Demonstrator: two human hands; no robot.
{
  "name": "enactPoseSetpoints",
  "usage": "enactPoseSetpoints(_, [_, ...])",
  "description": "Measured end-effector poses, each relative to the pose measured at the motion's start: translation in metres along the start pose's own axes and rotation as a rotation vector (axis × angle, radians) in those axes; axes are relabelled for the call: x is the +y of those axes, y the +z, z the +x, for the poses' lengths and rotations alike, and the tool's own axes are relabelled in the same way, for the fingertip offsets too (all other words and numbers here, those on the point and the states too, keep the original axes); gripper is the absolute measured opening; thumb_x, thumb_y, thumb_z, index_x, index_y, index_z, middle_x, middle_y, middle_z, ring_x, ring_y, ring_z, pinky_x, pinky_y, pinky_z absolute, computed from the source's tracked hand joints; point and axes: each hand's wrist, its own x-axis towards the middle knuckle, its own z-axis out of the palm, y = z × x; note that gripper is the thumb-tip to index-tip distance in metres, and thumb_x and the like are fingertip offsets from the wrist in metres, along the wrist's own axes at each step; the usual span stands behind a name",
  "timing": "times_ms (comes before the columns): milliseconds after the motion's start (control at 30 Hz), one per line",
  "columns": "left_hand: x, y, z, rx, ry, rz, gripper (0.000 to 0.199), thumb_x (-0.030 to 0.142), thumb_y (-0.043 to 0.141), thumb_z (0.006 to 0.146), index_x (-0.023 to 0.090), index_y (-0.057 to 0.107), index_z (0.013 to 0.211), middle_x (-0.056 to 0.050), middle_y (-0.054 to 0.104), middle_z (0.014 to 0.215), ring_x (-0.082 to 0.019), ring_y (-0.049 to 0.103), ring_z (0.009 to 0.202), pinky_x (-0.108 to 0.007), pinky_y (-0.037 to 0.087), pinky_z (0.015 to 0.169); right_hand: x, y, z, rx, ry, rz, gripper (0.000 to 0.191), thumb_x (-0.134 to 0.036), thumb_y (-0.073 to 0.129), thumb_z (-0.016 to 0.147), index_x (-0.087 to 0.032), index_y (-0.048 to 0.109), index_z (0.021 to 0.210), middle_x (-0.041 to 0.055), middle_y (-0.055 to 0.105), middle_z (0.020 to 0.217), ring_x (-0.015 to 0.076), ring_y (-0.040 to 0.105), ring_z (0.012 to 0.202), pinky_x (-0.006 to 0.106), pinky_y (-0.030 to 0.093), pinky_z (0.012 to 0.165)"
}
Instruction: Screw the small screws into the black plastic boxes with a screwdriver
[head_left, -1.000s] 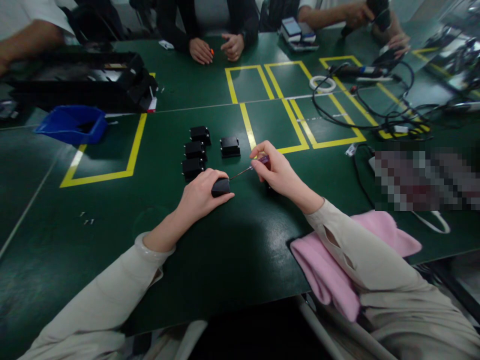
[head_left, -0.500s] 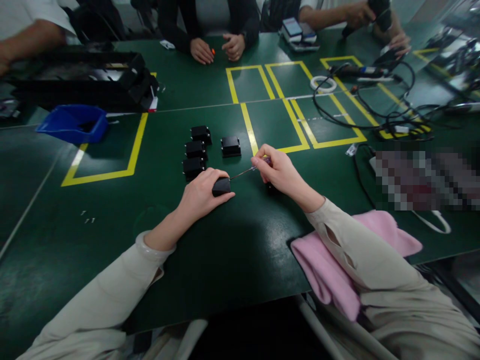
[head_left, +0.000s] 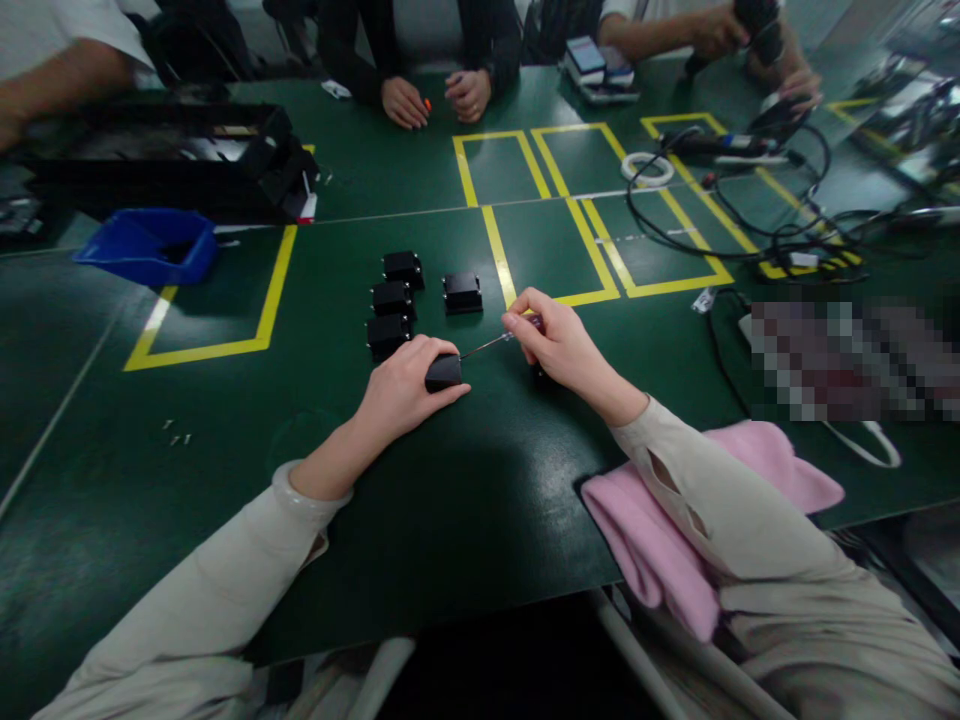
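Observation:
My left hand (head_left: 405,388) is closed around a small black block (head_left: 443,373), thumb along its near side and fingers over the top. A screwdriver (head_left: 487,346) is pinched in my right hand (head_left: 551,338), its thin shaft slanting down-left so that the tip meets the block's right end. The tip's exact seat is too small to make out. Beyond my left hand, three similar black blocks (head_left: 391,298) stand in a column, and a single black block (head_left: 462,291) stands to their right. Something dark is partly hidden under my right hand.
Several small screws (head_left: 177,438) lie on the green table (head_left: 495,520) at left. A blue bin (head_left: 154,248) and black trays (head_left: 172,165) stand at far left. A pink cloth (head_left: 652,530) lies under my right forearm. Cables (head_left: 720,220) sprawl at right; co-workers' hands (head_left: 435,98) rest across the table.
Almost nothing differs. Both hands keep their place with the block and the screwdriver; the view has shifted very slightly.

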Motion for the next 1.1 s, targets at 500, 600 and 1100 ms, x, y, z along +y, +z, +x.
enactPoseSetpoints(500, [-0.0009, 0.0003, 0.0000, 0.008, 0.014, -0.002, 0.036, 0.047, 0.071, 0.096, 0.020, 0.062, 0.117, -0.011, 0.069, 0.115, -0.032, 0.067, 0.108, -0.046, 0.055, 0.095, 0.0031, 0.0006, 0.0006, -0.018, -0.004, 0.045, 0.019, -0.034, 0.059, 0.106, -0.024, 0.048, 0.093, -0.0102, 0.046, 0.057, 0.0089, 0.044, 0.045, 0.027, 0.033, 0.052])
enactPoseSetpoints(600, [-0.0011, 0.0004, 0.0001, 0.010, 0.011, -0.002, 0.036, 0.047, 0.071, 0.095, 0.021, 0.063, 0.118, -0.011, 0.069, 0.116, -0.032, 0.067, 0.109, -0.046, 0.055, 0.095, 0.0030, 0.0010, 0.0008, 0.003, -0.039, 0.064, 0.010, -0.023, 0.059, 0.102, -0.023, 0.049, 0.102, -0.0089, 0.051, 0.067, 0.0086, 0.049, 0.050, 0.026, 0.037, 0.056])
enactPoseSetpoints(1100, [0.0001, 0.0000, -0.0001, 0.016, 0.011, -0.003, 0.034, 0.047, 0.071, 0.095, 0.022, 0.063, 0.117, -0.010, 0.069, 0.115, -0.031, 0.067, 0.108, -0.044, 0.055, 0.094, -0.0007, 0.0004, -0.0001, 0.002, -0.033, 0.034, 0.014, -0.030, 0.060, 0.102, -0.023, 0.051, 0.094, -0.0088, 0.051, 0.060, 0.0095, 0.048, 0.048, 0.027, 0.036, 0.053])
